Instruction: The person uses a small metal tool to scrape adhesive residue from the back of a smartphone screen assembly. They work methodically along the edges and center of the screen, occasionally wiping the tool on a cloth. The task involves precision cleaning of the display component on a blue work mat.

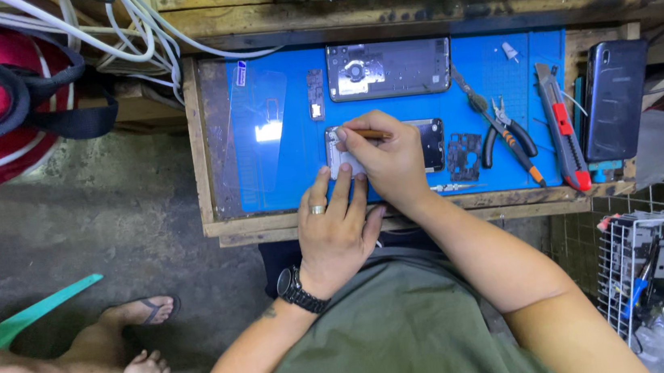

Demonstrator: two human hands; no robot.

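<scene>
Blue work mat (289,166) covers a small wooden bench top (199,142), seen from above. Near the mat's front edge lies an opened phone body (433,143), its long side running left to right, mostly hidden under the hands at its left end. Left hand (335,231), ring on one finger and a dark watch (300,291) at the wrist, reaches up from below; its fingers are slightly spread and laid flat, tips pressing on the phone's left end and the mat beside it. Right hand (386,157) sits over the phone's middle, fingers curled and pinched together around a thin brown-handled tool (372,135), the tool lying nearly level with its working end pointing left toward the phone's upper left corner; the tip itself is too small to make out. Above, well apart, a second opened phone shell (390,68) lies on the mat. Clear glass sheet (262,136) rests on the mat's left part. Right of the hands: a small dark perforated part (465,156), then pliers with black handles (506,139), then a grey and red utility knife (563,128) at the mat's right edge. A dark phone back (614,98) stands off the mat, further right. White cables (138,27) run across the upper left.
</scene>
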